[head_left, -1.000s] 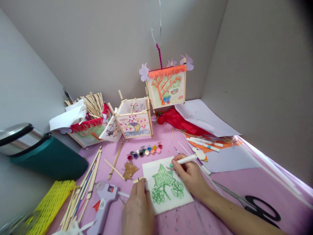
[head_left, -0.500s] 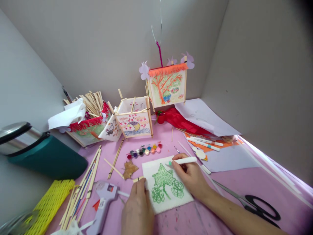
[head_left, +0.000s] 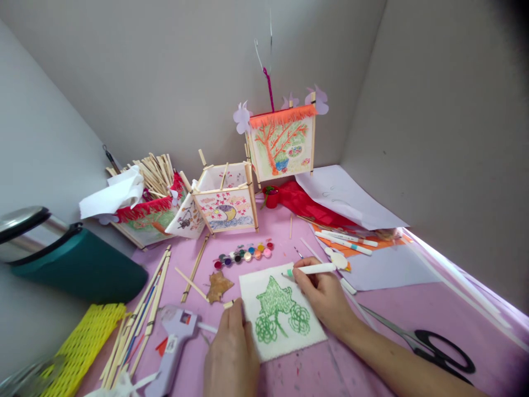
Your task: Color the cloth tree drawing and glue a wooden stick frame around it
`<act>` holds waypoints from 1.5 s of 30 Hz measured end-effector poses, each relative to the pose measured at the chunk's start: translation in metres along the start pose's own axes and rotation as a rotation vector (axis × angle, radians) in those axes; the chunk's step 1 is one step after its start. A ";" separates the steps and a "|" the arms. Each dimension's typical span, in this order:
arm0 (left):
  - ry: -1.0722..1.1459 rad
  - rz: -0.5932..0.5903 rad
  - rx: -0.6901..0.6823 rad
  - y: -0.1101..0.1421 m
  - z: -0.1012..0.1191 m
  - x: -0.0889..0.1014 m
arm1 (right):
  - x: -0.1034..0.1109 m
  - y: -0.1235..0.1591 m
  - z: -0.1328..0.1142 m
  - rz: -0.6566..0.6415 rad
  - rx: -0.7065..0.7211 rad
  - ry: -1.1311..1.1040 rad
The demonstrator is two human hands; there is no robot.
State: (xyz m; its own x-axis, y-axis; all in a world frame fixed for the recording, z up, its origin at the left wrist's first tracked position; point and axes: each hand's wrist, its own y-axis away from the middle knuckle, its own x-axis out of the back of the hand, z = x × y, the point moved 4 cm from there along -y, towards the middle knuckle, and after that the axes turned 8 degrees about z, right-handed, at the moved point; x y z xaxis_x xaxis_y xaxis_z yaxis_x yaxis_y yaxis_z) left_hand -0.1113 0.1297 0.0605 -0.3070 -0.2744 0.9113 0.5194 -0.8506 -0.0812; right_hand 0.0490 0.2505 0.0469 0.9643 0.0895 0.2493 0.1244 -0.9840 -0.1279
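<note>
Lilac glue gun (head_left: 174, 336) lies left. Our left hand (head_left: 232, 350) touches the left edge of the white sheet (head_left: 291, 344) on the counter (head_left: 417, 300); we can't make out its grip. Our right hand (head_left: 324, 295) pinches a white marker (head_left: 316, 268), tip over the sheet. Scissors (head_left: 410, 334) lie right.

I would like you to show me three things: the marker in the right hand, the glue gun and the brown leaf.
Marker (head_left: 316, 269): head view, on its white barrel.
Glue gun (head_left: 173, 346): head view, on its handle.
Brown leaf (head_left: 219, 286): head view, middle of its surface.
</note>
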 end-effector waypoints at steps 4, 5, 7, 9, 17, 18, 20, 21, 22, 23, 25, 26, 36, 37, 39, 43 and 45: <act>-0.038 0.024 0.004 0.001 0.004 0.001 | 0.000 0.000 0.000 0.001 0.001 0.007; -0.047 0.021 0.004 0.001 0.005 0.000 | 0.000 0.000 0.000 -0.002 0.001 0.006; -0.068 0.016 0.003 0.002 0.005 0.000 | 0.000 0.001 0.000 -0.009 -0.001 0.003; -0.091 0.008 0.002 0.002 0.006 -0.001 | 0.000 0.002 -0.001 -0.016 -0.004 0.000; -0.116 -0.018 0.001 0.003 0.007 -0.002 | -0.001 0.003 -0.003 -0.033 0.001 0.022; -0.112 -0.023 0.000 0.003 0.007 -0.002 | -0.001 0.003 -0.003 -0.038 0.001 0.027; -0.105 -0.033 0.004 0.003 0.008 -0.001 | -0.002 0.003 -0.004 -0.047 0.007 0.034; -0.103 -0.036 0.006 0.003 0.008 -0.001 | -0.002 0.003 -0.004 -0.050 0.013 0.035; -0.102 -0.039 0.009 0.003 0.008 0.000 | -0.002 0.004 -0.004 -0.049 0.020 0.035; -0.102 -0.042 0.012 0.003 0.009 0.000 | -0.002 0.004 -0.005 -0.047 0.027 0.036; -0.104 -0.052 0.016 0.003 0.009 0.001 | -0.002 0.004 -0.005 -0.042 0.033 0.041; -0.105 -0.057 0.016 0.003 0.010 0.001 | -0.002 0.004 -0.005 -0.041 0.033 0.044; -0.109 -0.079 0.001 0.002 0.005 0.000 | -0.002 0.005 -0.007 -0.052 0.015 0.040; -0.105 -0.069 -0.002 0.002 0.005 0.000 | -0.002 0.005 -0.007 -0.051 0.014 0.036; -0.095 -0.063 -0.012 0.003 0.006 0.000 | -0.001 0.005 -0.007 -0.039 0.015 0.016; -0.091 -0.072 -0.014 0.003 0.007 0.002 | 0.001 0.005 -0.007 -0.031 0.023 -0.032; -0.096 -0.069 -0.007 0.003 0.007 0.003 | 0.000 0.006 -0.008 -0.078 0.022 -0.048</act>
State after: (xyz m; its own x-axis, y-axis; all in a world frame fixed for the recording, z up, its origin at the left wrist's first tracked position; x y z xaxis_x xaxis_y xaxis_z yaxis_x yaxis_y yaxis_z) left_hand -0.1051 0.1299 0.0662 -0.2635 -0.1715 0.9493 0.4942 -0.8691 -0.0199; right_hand 0.0481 0.2430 0.0534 0.9614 0.1738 0.2132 0.2044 -0.9701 -0.1307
